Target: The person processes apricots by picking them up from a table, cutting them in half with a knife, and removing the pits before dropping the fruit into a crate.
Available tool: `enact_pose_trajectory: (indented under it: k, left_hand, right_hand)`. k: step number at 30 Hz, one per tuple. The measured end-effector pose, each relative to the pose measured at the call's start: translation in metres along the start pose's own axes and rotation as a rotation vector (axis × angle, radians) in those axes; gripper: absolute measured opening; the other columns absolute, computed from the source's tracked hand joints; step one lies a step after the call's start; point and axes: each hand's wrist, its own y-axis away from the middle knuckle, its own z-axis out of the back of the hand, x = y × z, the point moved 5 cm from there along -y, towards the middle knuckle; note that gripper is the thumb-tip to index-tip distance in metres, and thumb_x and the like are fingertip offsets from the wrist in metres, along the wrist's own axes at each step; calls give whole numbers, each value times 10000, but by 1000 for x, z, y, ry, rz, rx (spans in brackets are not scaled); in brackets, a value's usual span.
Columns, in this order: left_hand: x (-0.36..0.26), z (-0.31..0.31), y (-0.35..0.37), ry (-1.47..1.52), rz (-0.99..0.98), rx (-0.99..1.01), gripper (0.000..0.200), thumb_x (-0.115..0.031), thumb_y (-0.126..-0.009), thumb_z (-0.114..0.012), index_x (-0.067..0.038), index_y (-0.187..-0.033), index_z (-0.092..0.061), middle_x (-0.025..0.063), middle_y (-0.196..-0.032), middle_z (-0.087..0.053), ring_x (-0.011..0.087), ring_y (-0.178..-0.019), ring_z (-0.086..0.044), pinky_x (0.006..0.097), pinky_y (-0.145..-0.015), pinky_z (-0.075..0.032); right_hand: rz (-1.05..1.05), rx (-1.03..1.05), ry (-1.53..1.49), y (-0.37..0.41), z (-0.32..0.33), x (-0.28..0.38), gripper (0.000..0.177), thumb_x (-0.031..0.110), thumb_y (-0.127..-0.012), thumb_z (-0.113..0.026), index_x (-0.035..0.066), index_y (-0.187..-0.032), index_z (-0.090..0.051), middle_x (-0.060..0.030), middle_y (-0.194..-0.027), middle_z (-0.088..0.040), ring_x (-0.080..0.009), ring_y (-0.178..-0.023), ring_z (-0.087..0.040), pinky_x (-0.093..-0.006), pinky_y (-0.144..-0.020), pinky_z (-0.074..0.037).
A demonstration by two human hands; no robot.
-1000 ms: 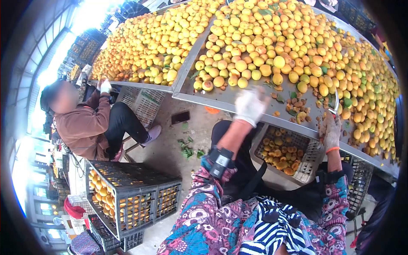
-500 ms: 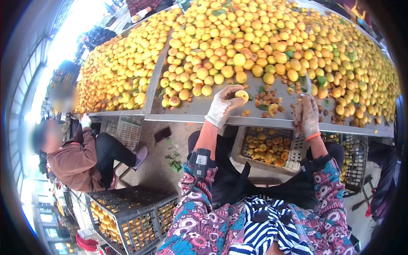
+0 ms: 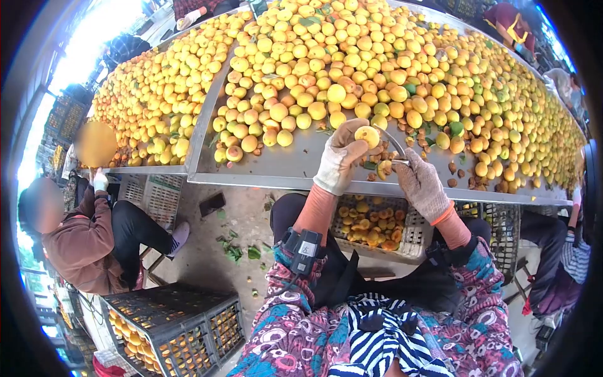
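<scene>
My left hand (image 3: 339, 157), in a pale glove, is closed round a yellow apricot (image 3: 367, 137) above the metal table (image 3: 270, 179). In my right hand (image 3: 425, 185), gloved and closed, is a knife with a curved blade (image 3: 394, 141). The blade reaches over to the right side of the apricot, at or very near its skin. Several loose apricots (image 3: 276, 113) lie just behind my hands, and a cut piece (image 3: 384, 168) rests on the table between them.
Below the table edge stands a crate (image 3: 411, 242) of apricot halves. A black crate (image 3: 169, 320) of apricots is at the lower left. A co-worker (image 3: 88, 245) sits at the left. Another person (image 3: 512, 28) is at the far right.
My right hand has come left and the knife blade now meets the apricot's side. My left hand still holds the apricot. The view has shifted a little.
</scene>
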Motion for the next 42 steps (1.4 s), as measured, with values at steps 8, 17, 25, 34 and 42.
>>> enact_pose_trajectory:
  k: [8,17,25,34,42]
  left_hand:
    - [-12,3,0,31,-54,-52,468,-126,-833,-678,-10,-1250,-501,91,-1094,-610,180,-985,-616,312,-808,-559]
    - [-16,-5,0,-37,-66,44,530,-130,-860,-642,-14,-1323,-412,109,-1127,-590,203,-1007,-614,342,-913,-495]
    - [-26,1,-3,-307,-170,-56,457,-58,-804,-646,-24,-1225,-470,66,-1015,-593,131,-830,-603,249,-710,-498]
    - [-29,-4,3,-69,-81,-29,470,-90,-804,-669,-41,-1230,-476,56,-947,-594,122,-744,-604,218,-629,-489]
    - [-24,1,1,-49,-47,5,500,-44,-810,-676,-37,-1259,-454,65,-1000,-584,131,-791,-606,255,-691,-529]
  right_hand:
    - [-21,52,122,-3,-7,26,178,125,-917,-537,-12,-1029,-516,-209,-699,-597,-346,-643,-629,-371,-550,-448]
    - [2,-7,129,-18,-9,13,172,125,-913,-544,-20,-1002,-523,-198,-680,-575,-310,-602,-595,-362,-554,-445]
    - [63,-27,181,-9,-13,32,228,127,-905,-558,-37,-1059,-524,-203,-696,-573,-308,-597,-573,-351,-563,-448]
    - [-61,29,57,-16,-19,16,170,113,-914,-545,-26,-1011,-544,-147,-700,-581,-179,-636,-547,-321,-586,-443]
    - [-23,-9,140,-12,-14,32,158,129,-919,-541,-15,-986,-538,-173,-653,-560,-217,-570,-550,-337,-546,-437]
